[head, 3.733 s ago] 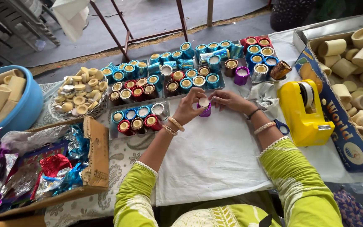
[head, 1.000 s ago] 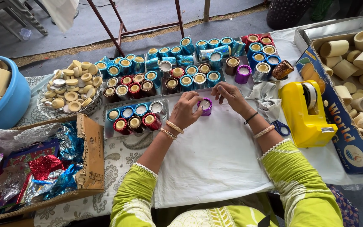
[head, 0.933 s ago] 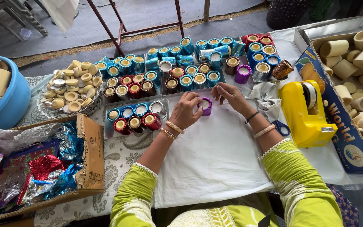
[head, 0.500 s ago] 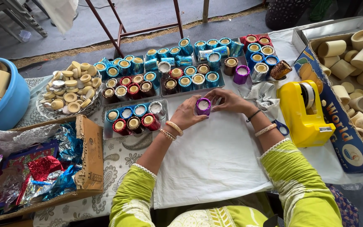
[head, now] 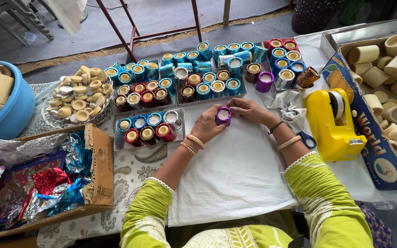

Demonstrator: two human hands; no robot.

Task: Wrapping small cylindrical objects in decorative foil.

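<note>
Both hands, left hand [head: 206, 126] and right hand [head: 250, 110], are gripping a purple cup [head: 223, 115] between them over the white cloth [head: 235, 174]. Trays of foil-wrapped cups [head: 150, 128] are sitting just beyond on the counter [head: 129, 170], and a yellow tape dispenser [head: 334, 121] is standing to the right.

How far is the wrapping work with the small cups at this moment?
Done: many foil-wrapped cups in blue, red and silver stand in rows on the flat trays. In hand: the left hand and the right hand hold one purple foil-covered cup over the white cloth. Left: plain beige cups fill the cardboard box at right and the blue tub at left.
</note>
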